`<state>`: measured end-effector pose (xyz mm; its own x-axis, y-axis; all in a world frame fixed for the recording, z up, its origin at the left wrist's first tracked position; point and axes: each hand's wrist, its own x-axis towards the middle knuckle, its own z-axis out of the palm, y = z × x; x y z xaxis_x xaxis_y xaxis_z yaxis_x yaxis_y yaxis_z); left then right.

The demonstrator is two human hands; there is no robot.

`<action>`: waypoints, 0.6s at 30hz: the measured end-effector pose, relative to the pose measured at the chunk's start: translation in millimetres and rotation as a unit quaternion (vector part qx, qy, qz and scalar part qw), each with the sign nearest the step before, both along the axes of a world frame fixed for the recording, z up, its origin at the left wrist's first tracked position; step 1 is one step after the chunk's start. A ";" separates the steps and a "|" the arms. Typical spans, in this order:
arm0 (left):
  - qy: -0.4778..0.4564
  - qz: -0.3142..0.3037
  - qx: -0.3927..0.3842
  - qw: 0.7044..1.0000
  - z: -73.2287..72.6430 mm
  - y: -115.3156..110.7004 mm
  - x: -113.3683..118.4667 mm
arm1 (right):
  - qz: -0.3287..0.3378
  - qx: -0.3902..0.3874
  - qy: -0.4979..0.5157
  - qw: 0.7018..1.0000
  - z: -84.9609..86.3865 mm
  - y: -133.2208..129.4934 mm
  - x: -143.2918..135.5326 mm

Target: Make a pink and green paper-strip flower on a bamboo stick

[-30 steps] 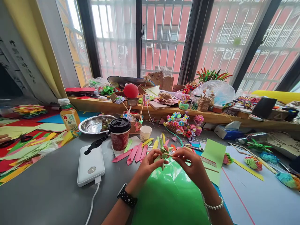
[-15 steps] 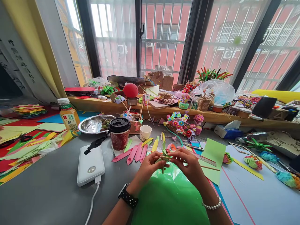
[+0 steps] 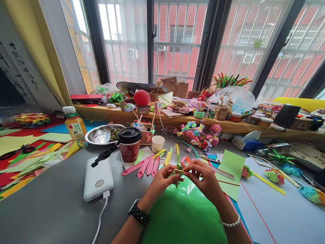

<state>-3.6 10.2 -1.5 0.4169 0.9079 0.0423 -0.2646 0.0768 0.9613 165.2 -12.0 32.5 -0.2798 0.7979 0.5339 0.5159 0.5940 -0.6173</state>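
Both my hands meet above a large glossy green surface [image 3: 188, 217], which bulges like a balloon at the table's edge. My left hand [image 3: 165, 178] is closed, its thumb and fingers pinching a folded light-green paper piece [image 3: 177, 183]. Leafy green tips of it poke up between the hands. In my right hand [image 3: 201, 174], closed too, lies a thin wooden stick [image 3: 228, 183]. One end of this stick reaches the paper at my left fingertips; the other sticks out to the right, over a green paper sheet [image 3: 230, 166]. My fingers partly hide the paper's folds.
Folded pink paper strips [image 3: 146, 166] lie just beyond my left hand, near a lidded coffee cup [image 3: 129, 149] and a paper cup [image 3: 157, 144]. A white power bank [image 3: 98, 179] with a cable sits left. Right are a ruler [image 3: 220, 172] and paper flowers [image 3: 274, 177].
The wooden stick's near end now shows across the paper at my left fingertips. Its far end has shifted slightly right. Both hands stay almost in place.
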 end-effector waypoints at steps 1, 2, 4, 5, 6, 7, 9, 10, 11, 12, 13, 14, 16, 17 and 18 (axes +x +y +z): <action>0.006 0.002 0.007 1.000 0.4 0.1 -0.5 | -0.003 0.001 -0.004 1.000 0.0 -0.1 0.0; 0.018 0.005 0.017 1.000 1.2 0.2 -1.2 | -0.007 0.003 -0.008 1.000 -0.2 0.0 0.1; 0.057 0.016 0.049 0.997 3.8 0.2 -3.2 | -0.017 0.007 -0.015 1.000 -1.3 0.8 0.3; 0.082 0.026 0.070 0.994 5.4 0.0 -4.4 | -0.022 0.009 -0.018 1.000 -2.1 1.5 0.5; 0.108 0.038 0.094 0.989 6.9 -0.2 -5.5 | -0.026 0.012 -0.023 0.999 -3.1 2.2 0.5; 0.132 0.052 0.120 0.983 8.3 -0.5 -6.4 | -0.028 0.014 -0.028 0.999 -4.2 2.9 0.5; 0.169 0.085 0.173 0.967 10.2 -1.2 -7.4 | -0.029 0.018 -0.038 0.999 -6.2 4.1 0.1; 0.181 0.100 0.196 0.958 10.7 -1.5 -7.4 | -0.027 0.021 -0.040 0.999 -7.1 4.3 -0.3; 0.189 0.113 0.215 0.951 11.0 -1.8 -7.3 | -0.026 0.021 -0.040 0.999 -7.9 4.3 -1.0; 0.194 0.122 0.230 0.946 11.1 -2.0 -7.0 | -0.025 0.021 -0.037 0.999 -8.4 4.0 -1.7; 0.197 0.127 0.240 0.942 11.2 -2.1 -6.7 | -0.025 0.020 -0.035 0.999 -8.8 3.4 -2.6; 0.198 0.127 0.249 0.940 11.3 -2.3 -6.5 | -0.024 0.018 -0.032 0.999 -9.0 2.8 -3.5; 0.201 0.122 0.258 0.937 11.8 -2.6 -6.4 | -0.020 0.013 -0.027 0.999 -9.0 1.5 -5.2; 0.205 0.120 0.261 0.936 12.2 -2.8 -6.5 | -0.017 0.011 -0.027 0.999 -9.1 1.2 -5.8; 0.210 0.119 0.261 0.935 12.7 -3.1 -6.7 | -0.014 0.011 -0.027 0.999 -9.2 1.1 -6.2</action>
